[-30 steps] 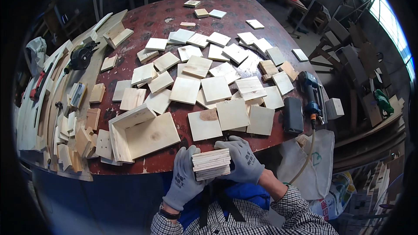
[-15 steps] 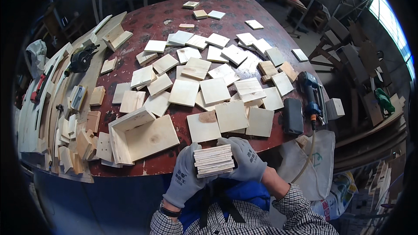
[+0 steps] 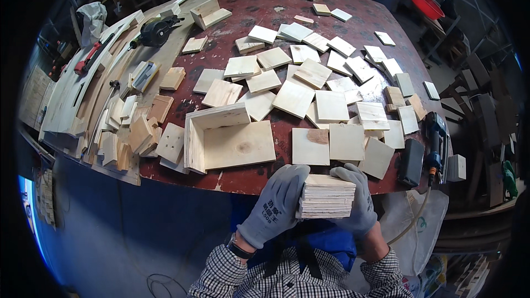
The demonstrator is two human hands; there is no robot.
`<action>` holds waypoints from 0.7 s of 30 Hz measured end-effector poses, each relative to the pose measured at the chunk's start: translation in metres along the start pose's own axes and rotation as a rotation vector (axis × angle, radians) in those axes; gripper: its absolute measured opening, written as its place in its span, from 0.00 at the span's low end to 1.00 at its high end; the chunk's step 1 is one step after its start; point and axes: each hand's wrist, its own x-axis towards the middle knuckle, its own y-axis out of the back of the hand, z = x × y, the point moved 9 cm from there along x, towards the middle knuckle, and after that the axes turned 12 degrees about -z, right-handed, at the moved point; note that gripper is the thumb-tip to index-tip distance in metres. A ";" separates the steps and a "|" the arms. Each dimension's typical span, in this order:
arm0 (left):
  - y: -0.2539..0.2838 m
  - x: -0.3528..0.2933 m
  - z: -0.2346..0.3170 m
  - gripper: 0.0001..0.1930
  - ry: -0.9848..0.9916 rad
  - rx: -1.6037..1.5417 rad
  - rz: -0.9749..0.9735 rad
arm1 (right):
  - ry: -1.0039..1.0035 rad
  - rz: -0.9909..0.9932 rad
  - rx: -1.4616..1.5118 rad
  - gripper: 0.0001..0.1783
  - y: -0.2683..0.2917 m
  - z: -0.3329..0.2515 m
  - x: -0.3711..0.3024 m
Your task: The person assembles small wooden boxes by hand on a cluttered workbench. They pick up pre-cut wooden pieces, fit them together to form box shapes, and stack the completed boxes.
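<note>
Left hand (image 3: 277, 205) at nine o'clock, right hand (image 3: 359, 203) at three, equally near, curl gloved fingers snugly round a wooden stack (image 3: 327, 197) (layers run nine-to-three, I see) by the six-o'clock edge of the tabletop (image 3: 248, 179).

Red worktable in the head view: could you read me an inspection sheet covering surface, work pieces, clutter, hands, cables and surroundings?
Surface: red worktable, scuffed, with pale marks.
Work pieces: stack of wooden boards in hand; loose square boards scattered, some overlapping.
Clutter: wood offcuts crowd the left side; blue-and-black power tool at the right edge.
Hands: left hand and right hand, gray-gloved, grip the stack from opposite sides.
Cables: pale hose hangs below the power tool.
Surroundings: red basin beyond the table's far right.
</note>
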 end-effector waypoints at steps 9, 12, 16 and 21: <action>-0.024 0.002 -0.023 0.54 0.182 -0.110 -0.027 | -0.107 -0.073 0.020 0.50 -0.025 0.024 0.003; -0.008 0.002 -0.015 0.53 0.217 -0.073 0.072 | -0.188 -0.099 0.141 0.48 -0.028 0.034 0.003; 0.055 -0.034 0.000 0.48 0.250 0.231 0.391 | -0.361 -0.038 0.098 0.43 -0.035 0.044 0.007; 0.105 -0.116 -0.073 0.42 0.765 0.078 0.762 | -0.513 0.134 0.123 0.35 -0.021 0.062 0.024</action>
